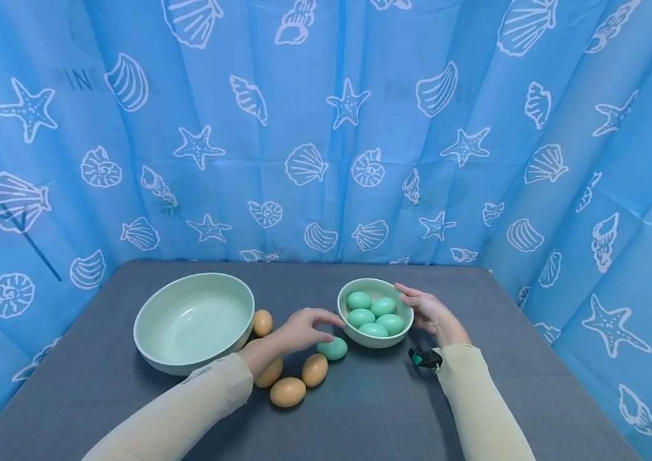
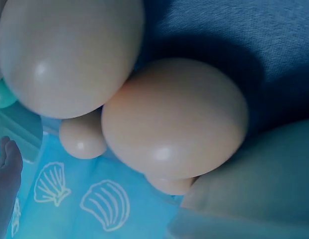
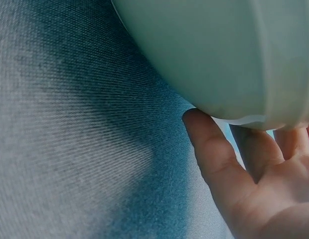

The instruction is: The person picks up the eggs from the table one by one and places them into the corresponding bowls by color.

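A small pale green bowl point(image 1: 374, 341) holds several green eggs point(image 1: 373, 330). My left hand point(image 1: 303, 330) reaches past the brown eggs, its fingertips at the bowl's left rim. One green egg point(image 1: 332, 348) lies on the table just below its thumb. Against the bowl's right side rests my right hand point(image 1: 430, 314), fingers fairly straight. From the right wrist view, its thumb point(image 3: 209, 144) touches the lower outside of the bowl point(image 3: 209, 55), with the other fingers partly hidden behind it. Several brown eggs point(image 1: 288, 392) sit under and around my left forearm.
On the left stands a large pale green bowl point(image 1: 193, 320), next to the brown eggs. A dark grey cloth covers the table point(image 1: 360, 416). Behind hangs a blue curtain point(image 1: 314, 211) with white shells and starfish. A black device point(image 1: 425, 357) is at my right wrist.
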The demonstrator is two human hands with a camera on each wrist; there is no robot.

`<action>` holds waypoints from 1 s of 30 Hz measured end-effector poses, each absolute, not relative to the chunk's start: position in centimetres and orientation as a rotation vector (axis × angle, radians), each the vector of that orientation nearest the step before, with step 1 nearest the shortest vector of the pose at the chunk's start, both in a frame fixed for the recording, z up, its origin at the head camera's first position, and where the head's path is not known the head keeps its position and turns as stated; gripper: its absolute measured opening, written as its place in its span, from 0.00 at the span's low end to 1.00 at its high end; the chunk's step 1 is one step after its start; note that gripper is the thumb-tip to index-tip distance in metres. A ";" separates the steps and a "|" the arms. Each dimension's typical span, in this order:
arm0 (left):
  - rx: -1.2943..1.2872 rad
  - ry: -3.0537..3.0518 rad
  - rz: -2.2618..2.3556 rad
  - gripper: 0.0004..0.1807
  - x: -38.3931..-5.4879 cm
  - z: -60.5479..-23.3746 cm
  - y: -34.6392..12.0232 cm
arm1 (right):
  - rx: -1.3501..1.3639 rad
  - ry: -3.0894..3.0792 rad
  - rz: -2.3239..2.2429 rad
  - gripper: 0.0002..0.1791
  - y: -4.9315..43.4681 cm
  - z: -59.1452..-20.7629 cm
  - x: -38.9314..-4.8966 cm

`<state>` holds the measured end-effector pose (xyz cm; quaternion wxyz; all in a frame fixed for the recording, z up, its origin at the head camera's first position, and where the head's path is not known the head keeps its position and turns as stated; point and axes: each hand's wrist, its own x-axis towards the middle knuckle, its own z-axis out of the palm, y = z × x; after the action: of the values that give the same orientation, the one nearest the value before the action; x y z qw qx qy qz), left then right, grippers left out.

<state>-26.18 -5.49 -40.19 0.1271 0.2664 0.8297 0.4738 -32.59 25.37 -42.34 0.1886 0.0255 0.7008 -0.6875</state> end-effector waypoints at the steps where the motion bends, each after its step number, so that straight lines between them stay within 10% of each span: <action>1: 0.782 2.417 1.373 0.15 -26.2 -40.3 -5.6 | 0.068 1.974 -1.932 0.30 25.4 -42.4 -32.6; 30: 0.745 2.354 1.252 0.16 -25.4 -42.5 -5.7 | 0.084 1.947 -1.928 0.30 25.4 -42.2 -32.4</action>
<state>-25.37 -5.66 -42.49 0.1856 0.2646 0.8354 0.4445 -32.45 25.38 -42.17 0.1987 0.0299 0.6961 -0.6893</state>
